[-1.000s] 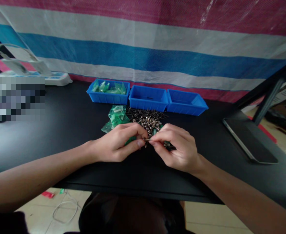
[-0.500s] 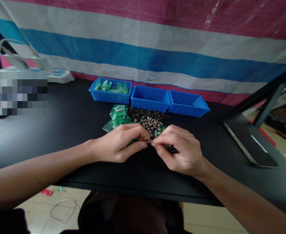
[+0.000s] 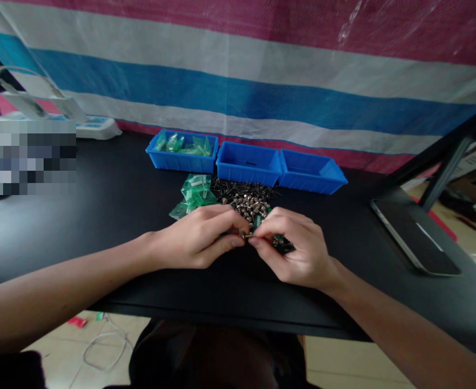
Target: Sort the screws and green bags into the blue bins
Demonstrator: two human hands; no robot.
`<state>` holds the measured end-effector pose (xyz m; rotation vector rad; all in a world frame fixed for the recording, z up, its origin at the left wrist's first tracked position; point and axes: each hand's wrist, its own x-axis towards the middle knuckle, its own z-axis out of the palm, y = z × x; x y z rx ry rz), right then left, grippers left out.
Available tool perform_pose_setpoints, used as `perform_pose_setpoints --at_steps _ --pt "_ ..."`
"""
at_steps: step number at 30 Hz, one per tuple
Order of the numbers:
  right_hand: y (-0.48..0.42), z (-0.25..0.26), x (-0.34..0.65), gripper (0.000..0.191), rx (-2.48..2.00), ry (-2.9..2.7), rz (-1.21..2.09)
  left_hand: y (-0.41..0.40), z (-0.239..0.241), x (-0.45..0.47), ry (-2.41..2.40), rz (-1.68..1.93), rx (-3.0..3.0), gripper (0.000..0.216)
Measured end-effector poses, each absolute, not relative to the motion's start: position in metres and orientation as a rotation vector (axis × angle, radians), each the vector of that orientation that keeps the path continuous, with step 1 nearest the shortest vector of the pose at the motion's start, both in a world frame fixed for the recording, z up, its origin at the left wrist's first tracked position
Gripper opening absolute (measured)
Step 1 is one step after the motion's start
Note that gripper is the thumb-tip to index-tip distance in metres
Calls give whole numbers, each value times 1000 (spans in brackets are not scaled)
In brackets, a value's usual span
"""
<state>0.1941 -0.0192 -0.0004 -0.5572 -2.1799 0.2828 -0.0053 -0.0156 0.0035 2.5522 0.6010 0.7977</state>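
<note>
My left hand point(image 3: 197, 240) and my right hand point(image 3: 296, 248) meet at the middle of the black table point(image 3: 112, 216), fingertips pinched together on a small metal screw point(image 3: 246, 236). Both hands are closed. Just behind them lies a heap of silver screws point(image 3: 252, 203) with dark thin nails point(image 3: 238, 189) spread at its back. A pile of small green plastic bags point(image 3: 193, 193) lies left of the heap. A bit of green shows under my fingers; I cannot tell what it belongs to.
Three blue bins stand in a row at the back: the left bin point(image 3: 181, 160) holds green bags, the middle bin point(image 3: 248, 162) and right bin point(image 3: 313, 172) look nearly bare. A dark tablet point(image 3: 414, 235) lies at the right. A white power strip point(image 3: 95, 127) sits at the far left.
The hands stay pinched together on the small part; only the fingers shift slightly. The view has drifted a little.
</note>
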Motion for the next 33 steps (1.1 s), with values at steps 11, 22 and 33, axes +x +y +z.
perform_pose_setpoints --at_steps 11,22,33 --pt "-19 -2 194 10 -548 -2201 269 -15 3 -4 592 774 2573 8" --pt "-19 -3 194 9 -548 -2208 252 -15 2 -5 610 762 2577 9" --pt "-19 -3 193 8 -578 -2175 264 -15 3 -5 657 766 2577 10"
